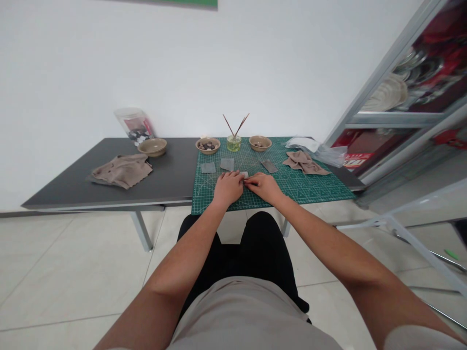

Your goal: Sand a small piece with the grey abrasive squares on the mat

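On the dark worktop [175, 175], from left, a brown cloth [124, 171] and a tan bowl [153, 151] lie apart from the green mat [310, 192], whose bowl of dark pieces [207, 151], grey sheets [208, 168] and jar of sticks [234, 144] are probably set behind the hands for easy reach. The left hand [228, 188] lies low over the mat, apparently steadying a small pale piece [245, 174] at its fingertips; the right hand [266, 187] meets it with fingers drawn together, although whether either set of fingers grips the piece cannot be told. Farther right lie a dark sheet [269, 166] and a second cloth [304, 163].
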Motion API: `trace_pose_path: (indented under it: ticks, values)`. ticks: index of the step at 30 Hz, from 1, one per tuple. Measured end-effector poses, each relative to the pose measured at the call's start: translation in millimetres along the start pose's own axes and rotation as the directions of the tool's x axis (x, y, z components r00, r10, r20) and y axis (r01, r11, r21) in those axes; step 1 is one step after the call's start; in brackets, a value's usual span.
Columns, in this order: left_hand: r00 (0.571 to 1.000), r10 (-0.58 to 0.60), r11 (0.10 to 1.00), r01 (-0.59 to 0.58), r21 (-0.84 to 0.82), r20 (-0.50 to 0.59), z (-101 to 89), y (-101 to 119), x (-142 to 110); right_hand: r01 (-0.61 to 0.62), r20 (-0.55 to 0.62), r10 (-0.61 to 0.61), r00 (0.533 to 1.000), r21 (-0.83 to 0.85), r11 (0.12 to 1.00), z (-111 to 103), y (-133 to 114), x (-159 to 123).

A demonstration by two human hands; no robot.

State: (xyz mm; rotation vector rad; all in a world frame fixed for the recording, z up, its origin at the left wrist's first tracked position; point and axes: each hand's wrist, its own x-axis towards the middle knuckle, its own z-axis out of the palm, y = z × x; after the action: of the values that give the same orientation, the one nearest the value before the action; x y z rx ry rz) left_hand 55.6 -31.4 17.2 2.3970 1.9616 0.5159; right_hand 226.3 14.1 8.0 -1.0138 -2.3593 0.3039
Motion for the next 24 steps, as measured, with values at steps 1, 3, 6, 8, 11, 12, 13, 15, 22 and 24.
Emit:
trace_pose_path:
  ticks: [1,3,6,8,11,12,13,15,22,24]
  values:
    - [1.0,0.001,1.0,-0.001,0.001,0.0,0.3,-0.2,0.1,0.014,0.005,-0.014,1.0,0.012,1.0,-1.2,0.2,-2.1]
    - [1.0,0.002,1.0,-0.002,0.002,-0.001,1.1,-0.7,0.6,0.026,0.008,-0.027,1.0,0.037,0.999,-5.2,3.1,-6.5]
    - [1.0,0.005,1.0,-0.005,-0.001,0.003,2.1,-1.6,1.8,-0.001,-0.006,0.001,1.0,0.048,0.999,-10.9,10.3,-8.3]
    - [1.0,0.006,1.0,-0.006,-0.004,0.009,1.8,-1.7,2.3,-0.026,-0.017,0.026,1.0,0.036,0.999,-11.2,12.7,-4.9]
    - [1.0,0.004,1.0,-0.004,-0.007,0.006,0.5,-1.4,2.1,-0.038,-0.018,0.038,0.999,0.009,0.999,-6.2,8.5,2.4]
    - [1.0,0.004,1.0,-0.003,-0.006,0.002,0.0,-1.1,1.8,-0.036,-0.015,0.036,0.999,0.002,0.999,-4.2,5.7,4.0]
    - [1.0,0.004,1.0,-0.004,-0.004,-0.002,-0.5,-0.9,1.5,-0.03,-0.009,0.03,1.0,-0.002,1.0,-2.5,2.7,4.6]
    - [1.0,0.006,1.0,-0.006,0.0,-0.004,-1.1,-0.5,1.0,-0.013,0.002,0.013,1.0,0.001,1.0,-1.1,-1.6,3.0]
    - [1.0,0.004,1.0,-0.004,-0.001,0.003,0.2,-0.8,0.6,-0.01,0.01,0.01,1.0,0.036,0.999,-8.4,6.9,-4.7]
    - [1.0,0.007,1.0,-0.007,-0.001,0.0,0.5,-1.1,0.6,-0.032,0.007,0.032,0.999,0.007,0.999,-7.0,6.9,0.4]
